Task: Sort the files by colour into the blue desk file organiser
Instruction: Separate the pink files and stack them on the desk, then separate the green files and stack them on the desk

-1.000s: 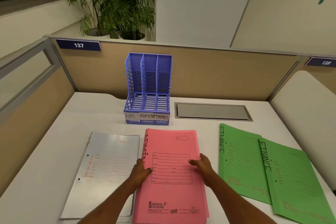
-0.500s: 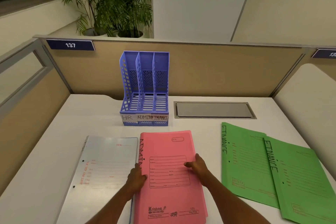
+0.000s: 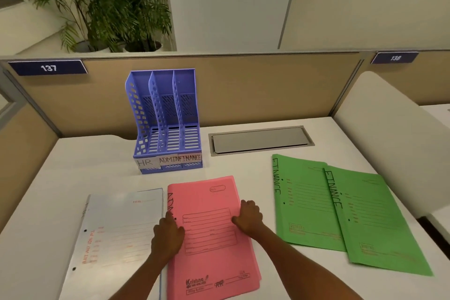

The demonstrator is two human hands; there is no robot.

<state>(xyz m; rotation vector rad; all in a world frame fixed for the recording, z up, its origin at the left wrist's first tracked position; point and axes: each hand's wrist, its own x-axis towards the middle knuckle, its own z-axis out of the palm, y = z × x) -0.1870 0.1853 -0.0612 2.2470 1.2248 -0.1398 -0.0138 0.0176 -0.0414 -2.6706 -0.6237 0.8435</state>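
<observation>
Head camera view, looking down at a white desk (image 3: 73, 165) inside a tan-walled office cubicle. At the back of the desk stands a blue file organiser (image 3: 165, 124), upright, with three empty slots. Paper labels across its front read HR, ADMIN and FINANCE from left to right.

Nearer the viewer, files lie flat in a row. On the left is a white file (image 3: 117, 234) with faint red printing. Just beside it, in the middle, lies a pink file (image 3: 214, 251) with "ADM" handwritten down its left edge; more pink sheets or files show at its right edge, so it seems to be a small stack. Well apart on the right lie two green files (image 3: 341, 214), each marked FINANCE down the left edge, the right one overlapping the left one.

Both bare forearms reach in from the bottom. The left hand (image 3: 168, 234) sits at the pink file's left edge, fingers curled over that edge and the thumb on the cover, partly covering the handwriting. The right hand (image 3: 248, 215) grips the pink file's right edge, fingers bent over the top and the thumb pressing on the cover. The file still lies flat on the desk.

Behind the green files a grey metal cable hatch (image 3: 260, 140) is set into the desk. The partition carries dark number plates reading 137 (image 3: 48, 67) and 138 (image 3: 394, 58). Potted palms (image 3: 109, 5) stand beyond the partition.
</observation>
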